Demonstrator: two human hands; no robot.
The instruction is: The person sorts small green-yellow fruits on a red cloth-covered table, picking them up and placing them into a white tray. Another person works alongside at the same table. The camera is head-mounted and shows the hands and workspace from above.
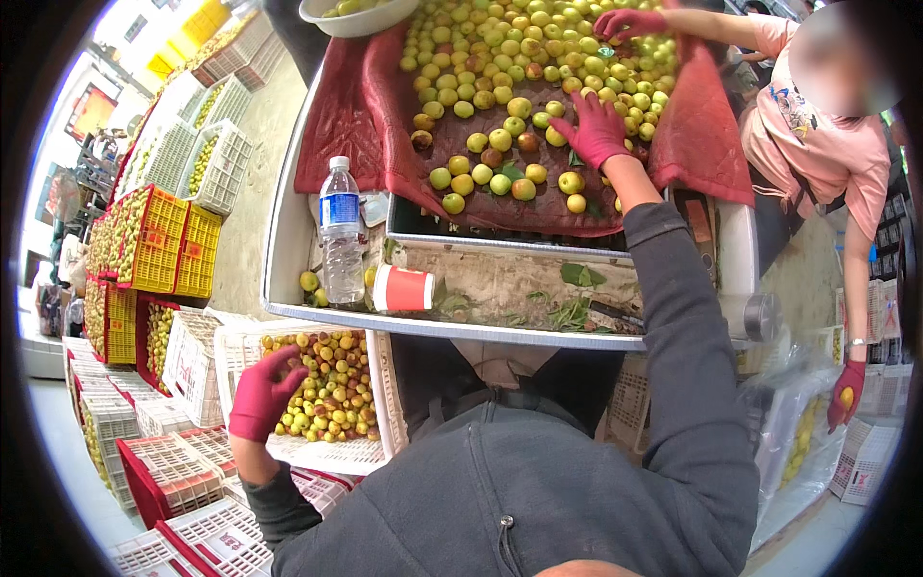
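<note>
My right hand [597, 133], in a red glove, reaches over the fruit with its fingers spread. Its fingertips are at several green and brown-blushed jujubes [555, 137], and none is visibly held. These fruits lie loose on a dark red cloth [461, 148] draped over the sorting table. My left hand [265, 393], also gloved in red, hovers over the near left corner of a white plastic crate [386, 389]. Thumb and fingers are curled but apart, with nothing visible between them. Many yellow-green and brown jujubes [328, 386] fill the crate beside my left leg.
A plastic bottle [341, 238], a red-and-white paper cup [404, 288] and loose leaves [577, 314] lie along the table's near trough. A white basin [357, 18] sits at the far left. A co-worker [815, 137] stands right, one gloved hand on the fruit. Yellow crates [162, 241] stack left.
</note>
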